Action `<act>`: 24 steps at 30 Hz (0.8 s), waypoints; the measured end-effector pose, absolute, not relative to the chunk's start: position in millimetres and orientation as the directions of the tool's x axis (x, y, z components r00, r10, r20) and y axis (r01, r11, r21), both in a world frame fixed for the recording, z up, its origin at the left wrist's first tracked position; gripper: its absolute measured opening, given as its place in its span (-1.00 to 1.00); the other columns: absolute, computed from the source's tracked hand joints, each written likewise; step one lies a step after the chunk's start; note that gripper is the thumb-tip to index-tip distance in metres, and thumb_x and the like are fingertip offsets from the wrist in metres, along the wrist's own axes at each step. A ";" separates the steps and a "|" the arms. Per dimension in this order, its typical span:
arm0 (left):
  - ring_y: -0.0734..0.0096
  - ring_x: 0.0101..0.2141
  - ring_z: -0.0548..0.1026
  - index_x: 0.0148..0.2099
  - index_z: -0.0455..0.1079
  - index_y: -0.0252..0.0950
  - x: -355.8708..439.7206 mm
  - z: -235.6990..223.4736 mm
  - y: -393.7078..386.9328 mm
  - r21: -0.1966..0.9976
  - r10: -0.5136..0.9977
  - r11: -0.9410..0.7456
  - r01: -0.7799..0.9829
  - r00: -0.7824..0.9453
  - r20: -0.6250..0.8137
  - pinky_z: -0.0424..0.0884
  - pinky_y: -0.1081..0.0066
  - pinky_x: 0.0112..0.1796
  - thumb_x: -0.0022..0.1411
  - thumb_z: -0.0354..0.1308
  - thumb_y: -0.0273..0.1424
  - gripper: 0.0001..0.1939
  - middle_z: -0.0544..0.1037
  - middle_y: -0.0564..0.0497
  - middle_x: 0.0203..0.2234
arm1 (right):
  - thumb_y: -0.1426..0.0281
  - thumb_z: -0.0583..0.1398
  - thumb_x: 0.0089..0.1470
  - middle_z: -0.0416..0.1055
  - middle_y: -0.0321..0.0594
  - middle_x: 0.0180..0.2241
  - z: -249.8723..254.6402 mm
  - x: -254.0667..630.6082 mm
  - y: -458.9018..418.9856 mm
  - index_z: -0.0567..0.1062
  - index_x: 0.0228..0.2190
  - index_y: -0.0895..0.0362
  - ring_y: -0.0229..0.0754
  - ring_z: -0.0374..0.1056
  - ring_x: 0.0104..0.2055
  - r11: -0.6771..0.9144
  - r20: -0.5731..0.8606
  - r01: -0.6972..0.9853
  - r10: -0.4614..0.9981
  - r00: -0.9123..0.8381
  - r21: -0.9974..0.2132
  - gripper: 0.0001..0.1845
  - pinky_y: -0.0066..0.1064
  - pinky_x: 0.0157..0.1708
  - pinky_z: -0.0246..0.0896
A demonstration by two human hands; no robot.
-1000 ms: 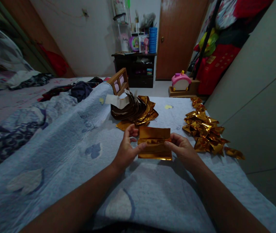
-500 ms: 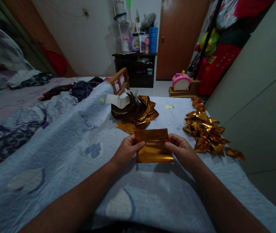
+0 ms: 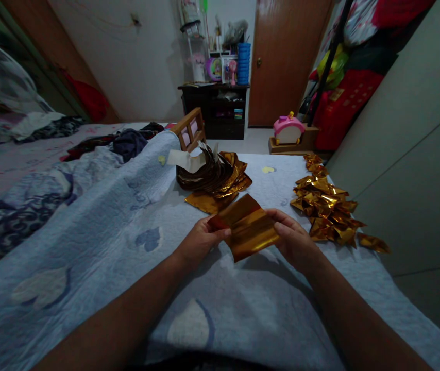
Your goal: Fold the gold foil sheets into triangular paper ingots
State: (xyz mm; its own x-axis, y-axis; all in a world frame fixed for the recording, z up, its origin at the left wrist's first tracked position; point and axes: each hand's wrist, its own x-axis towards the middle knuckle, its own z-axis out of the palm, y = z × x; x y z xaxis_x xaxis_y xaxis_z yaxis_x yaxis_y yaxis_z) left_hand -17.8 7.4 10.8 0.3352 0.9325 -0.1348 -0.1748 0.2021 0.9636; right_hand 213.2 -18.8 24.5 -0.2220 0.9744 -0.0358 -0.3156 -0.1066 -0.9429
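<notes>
Between my two hands is a sheet of gold foil paper point(image 3: 249, 229), tilted, with a crease across its middle. My left hand point(image 3: 202, 237) pinches its left side, thumb on top. At the opposite side my right hand point(image 3: 295, 238) grips the edge between thumb and fingers. Just beyond the sheet lies a fanned stack of gold foil paper point(image 3: 220, 175), some pale backs turned up. A heap of folded gold foil pieces point(image 3: 324, 203) rests to the right of my right hand, with one loose folded piece point(image 3: 373, 242) at its near end.
A light blue quilt point(image 3: 127, 278) covers the surface under everything and rises in a ridge on the left. A wooden rail point(image 3: 189, 129) stands behind the stack. Farther back are a dark cabinet point(image 3: 214, 113) and a pink toy point(image 3: 288, 129). A pale panel point(image 3: 409, 170) borders the right side.
The gold foil sheet has turned from square-on to slanted, its near left corner pointing toward me. Both hands keep hold of it; the right thumb has shifted outward to its edge.
</notes>
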 end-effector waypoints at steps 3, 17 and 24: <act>0.68 -0.67 0.20 -0.21 0.51 -0.32 -17.5 6.2 10.3 0.939 0.937 0.252 -0.234 0.302 -0.177 0.10 0.57 -0.62 -0.03 0.47 -0.34 -0.67 0.44 0.17 -0.59 | -0.07 0.40 -0.15 0.41 -0.06 0.12 24.5 210.1 -19.1 0.38 0.09 -0.03 0.07 0.38 0.12 -0.039 0.080 -0.309 0.928 -0.363 -0.950 -0.18 -0.10 0.08 0.28; 0.52 -0.60 0.42 -0.19 0.49 -0.39 -1.9 6.6 -3.3 0.961 0.876 0.247 -0.121 0.452 -0.168 0.32 0.53 -0.56 0.03 0.45 -0.22 -0.60 0.55 0.01 -0.55 | 0.20 0.38 0.03 0.57 -0.20 -0.34 -2.1 185.1 -16.5 0.61 -0.26 0.07 -0.12 0.47 -0.32 0.104 0.139 -0.146 0.959 -0.248 -0.984 -0.74 -0.24 -0.27 0.40; 0.43 -0.37 0.46 -0.01 0.46 -0.32 -1.3 3.5 -2.1 0.997 0.918 -0.028 -0.067 0.393 0.052 0.38 0.46 -0.34 0.07 0.41 -0.26 -0.55 0.57 -0.07 -0.24 | 0.30 0.28 0.11 0.57 -0.22 -0.29 3.4 187.7 -16.9 0.58 -0.19 0.05 -0.12 0.46 -0.29 0.335 0.326 0.088 0.939 -0.108 -0.938 -0.79 -0.27 -0.25 0.37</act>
State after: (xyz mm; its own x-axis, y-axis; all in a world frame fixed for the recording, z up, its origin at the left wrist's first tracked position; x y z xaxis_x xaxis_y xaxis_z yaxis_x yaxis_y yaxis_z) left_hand -1.3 -2.1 3.5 0.3934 0.9179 0.0521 -0.0667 -0.0280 0.9974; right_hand 187.7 -16.9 3.4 -0.1076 0.9393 0.3258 0.0875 0.3353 -0.9380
